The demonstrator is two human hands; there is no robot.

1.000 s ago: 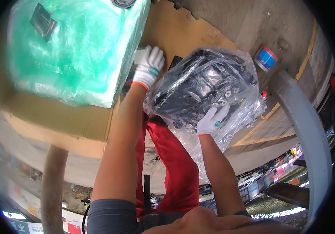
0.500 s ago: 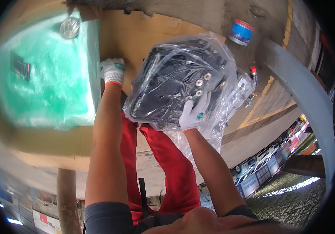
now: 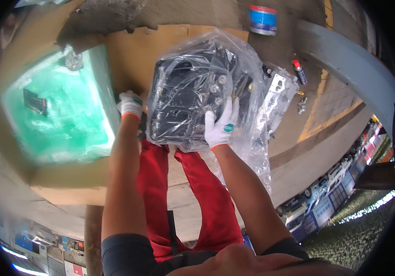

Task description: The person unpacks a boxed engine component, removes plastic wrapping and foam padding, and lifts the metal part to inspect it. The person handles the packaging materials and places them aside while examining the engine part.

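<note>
Right hand (image 3: 218, 129), white knit glove with orange cuff: laid palm down on a dark ribbed part (image 3: 177, 99), fingers held apart, thumb spread away from them. Clear plastic bag (image 3: 258, 156) around the part, so the glove meets film, and the hand is not closed around anything we can see. Near the fingertips we note several pale round fittings (image 3: 216, 87) under the film.

The dark part lies before the knees of the red trousers (image 3: 154, 177), its far portion over flat brown cardboard (image 3: 131, 53).

Left hand (image 3: 130, 103), same glove: fingers bent, set narrow, in the gap between the dark part and a green film-wrapped block (image 3: 64, 131). We cannot tell whether it grips something.

On the block we log a dark flat packet (image 3: 35, 102) and a round, shiny piece (image 3: 73, 60).

Right of the bag: a silvery metal casting (image 3: 280, 92), a small metal fitting (image 3: 302, 106) just beside it, and a red-capped bottle (image 3: 300, 72). Farther off we mark a blue-and-red tin (image 3: 263, 20), upright on the floor
</note>
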